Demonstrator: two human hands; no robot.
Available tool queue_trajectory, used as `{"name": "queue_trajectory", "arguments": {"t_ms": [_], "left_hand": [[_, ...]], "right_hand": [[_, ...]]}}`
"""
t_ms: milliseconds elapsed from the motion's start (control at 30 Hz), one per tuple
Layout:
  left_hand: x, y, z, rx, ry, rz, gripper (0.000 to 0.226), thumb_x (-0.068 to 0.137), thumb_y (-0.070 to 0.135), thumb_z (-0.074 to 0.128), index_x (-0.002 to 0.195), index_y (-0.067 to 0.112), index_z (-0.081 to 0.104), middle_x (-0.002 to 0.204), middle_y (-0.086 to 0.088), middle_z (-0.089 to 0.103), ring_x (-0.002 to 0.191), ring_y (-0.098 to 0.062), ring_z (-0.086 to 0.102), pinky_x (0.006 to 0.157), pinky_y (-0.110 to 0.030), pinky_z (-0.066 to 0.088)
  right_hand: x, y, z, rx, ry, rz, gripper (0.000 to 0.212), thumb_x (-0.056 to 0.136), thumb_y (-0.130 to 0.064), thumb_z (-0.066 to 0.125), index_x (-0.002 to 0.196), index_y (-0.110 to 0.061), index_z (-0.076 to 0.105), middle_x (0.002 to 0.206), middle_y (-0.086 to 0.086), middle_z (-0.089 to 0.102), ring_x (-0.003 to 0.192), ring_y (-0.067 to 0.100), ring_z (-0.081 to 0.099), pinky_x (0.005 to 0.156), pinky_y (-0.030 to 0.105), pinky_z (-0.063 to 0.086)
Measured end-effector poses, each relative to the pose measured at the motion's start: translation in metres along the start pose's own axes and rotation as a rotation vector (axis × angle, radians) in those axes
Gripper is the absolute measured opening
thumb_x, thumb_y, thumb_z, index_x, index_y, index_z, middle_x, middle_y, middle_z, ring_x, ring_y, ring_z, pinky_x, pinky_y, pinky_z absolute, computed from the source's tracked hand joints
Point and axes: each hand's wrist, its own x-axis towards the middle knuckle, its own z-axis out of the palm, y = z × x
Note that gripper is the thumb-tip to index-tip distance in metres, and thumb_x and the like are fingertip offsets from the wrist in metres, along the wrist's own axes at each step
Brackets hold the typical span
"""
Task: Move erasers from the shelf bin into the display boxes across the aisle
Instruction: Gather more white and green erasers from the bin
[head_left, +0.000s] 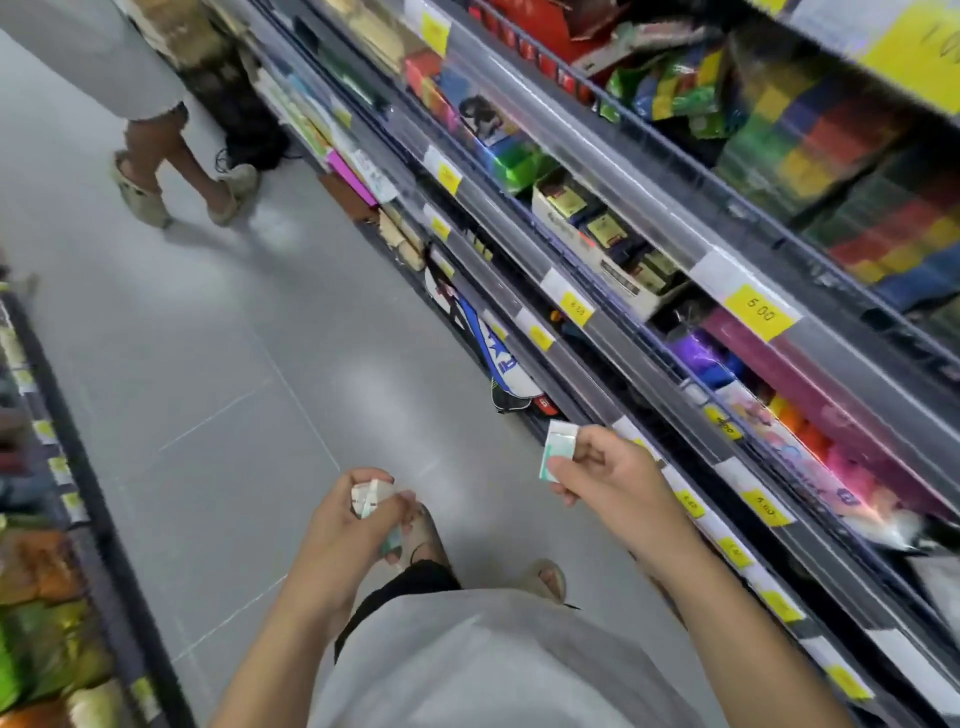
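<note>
Erasers are in both hands, mid-aisle: right hand (597, 467) pinches one eraser (558, 449); left hand (358, 519) is curled round a loose bunch (371, 501). Risk: the bunch, barely contained, may slip onto the floor (208, 338) during the crossing. Blur obscures the count.

The aisle is evenly and brightly lit from overhead. Soft white glare is thrown back by the grey floor (218, 332) and the clear shelf-edge strips (613, 171). Motion blur is spread throughout, heaviest at the right shelves (831, 156). Straight lines are bent by wide-angle distortion at the edges.
</note>
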Motion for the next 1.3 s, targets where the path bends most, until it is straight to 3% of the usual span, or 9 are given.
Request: {"name": "queue_trajectory", "arguments": {"t_ms": [300,467,567,633,767,933,1033,1133,1300], "left_hand": [[0.073,0.037,-0.114,-0.117,0.075,0.018,0.020,0.092,0.012,0.076,0.106,0.016,0.063,0.069,0.005,0.069,0.065,-0.014,0.067,0.051,-0.027,0.051],[0.122,0.079,-0.164,-0.146,0.050,0.029,0.022,0.091,0.014,0.077,0.106,0.018,0.063,0.071,0.004,0.069,0.066,-0.013,0.067,0.051,-0.024,0.050],[0.154,0.108,-0.180,-0.153,0.043,0.055,0.023,0.091,0.011,0.076,0.108,0.014,0.062,0.071,0.006,0.068,0.068,-0.015,0.067,0.051,-0.025,0.049],[0.175,0.128,-0.187,-0.160,0.036,0.062,0.024,0.090,0.013,0.077,0.108,0.015,0.061,0.071,0.007,0.068,0.066,-0.014,0.067,0.051,-0.024,0.050],[0.218,0.164,-0.193,-0.166,0.042,0.065,0.034,0.077,0.025,0.079,0.106,0.017,0.062,0.072,0.005,0.068,0.066,-0.015,0.067,0.051,-0.026,0.050],[0.270,0.196,-0.194,-0.156,0.091,0.020,0.025,0.089,0.014,0.077,0.109,0.016,0.063,0.073,0.004,0.068,0.067,-0.014,0.067,0.052,-0.025,0.050],[0.295,0.223,-0.189,-0.155,0.088,0.024,0.028,0.086,0.018,0.079,0.109,0.017,0.063,0.072,0.003,0.068,0.067,-0.015,0.067,0.053,-0.025,0.050],[0.324,0.252,-0.185,-0.145,0.103,0.034,0.024,0.089,0.014,0.077,0.109,0.017,0.063,0.076,0.000,0.067,0.067,-0.015,0.066,0.052,-0.027,0.050],[0.367,0.317,-0.176,-0.107,0.038,0.113,0.031,0.077,0.028,0.079,0.104,0.024,0.064,0.073,-0.003,0.069,0.060,-0.014,0.064,0.051,-0.024,0.050]], "right_hand": [[0.086,-0.050,0.115,-0.080,-0.125,0.006,0.007,0.092,0.000,0.065,0.098,-0.003,0.067,0.078,0.000,0.071,0.068,0.013,0.062,0.063,0.023,0.051],[0.125,-0.061,0.154,-0.111,-0.116,0.057,0.008,0.092,0.003,0.063,0.092,-0.005,0.067,0.071,-0.004,0.071,0.063,0.007,0.061,0.059,0.017,0.049],[0.152,-0.067,0.167,-0.122,-0.092,0.089,0.008,0.092,0.003,0.063,0.095,-0.003,0.067,0.073,0.001,0.071,0.063,0.011,0.061,0.059,0.023,0.051],[0.172,-0.072,0.171,-0.130,-0.084,0.112,0.009,0.092,0.002,0.063,0.096,-0.004,0.068,0.074,0.003,0.071,0.064,0.014,0.062,0.061,0.027,0.052],[0.225,-0.085,0.178,-0.117,-0.067,0.128,0.009,0.091,0.000,0.065,0.094,-0.007,0.070,0.074,0.004,0.072,0.064,0.013,0.063,0.059,0.023,0.051],[0.308,-0.119,0.184,-0.027,-0.076,0.105,0.012,0.092,0.004,0.062,0.097,-0.006,0.067,0.078,0.002,0.070,0.065,0.013,0.061,0.059,0.027,0.049],[0.355,-0.152,0.185,-0.017,-0.113,0.033,0.017,0.092,0.002,0.063,0.102,-0.011,0.069,0.080,0.003,0.071,0.067,0.015,0.062,0.060,0.024,0.051],[0.395,-0.187,0.186,-0.028,-0.122,-0.027,0.019,0.093,-0.002,0.063,0.104,-0.015,0.070,0.085,0.004,0.072,0.072,0.017,0.064,0.066,0.030,0.053],[0.426,-0.240,0.182,-0.025,-0.118,-0.145,0.014,0.090,-0.018,0.066,0.100,-0.027,0.070,0.090,0.009,0.071,0.073,0.017,0.065,0.069,0.027,0.055]]}}
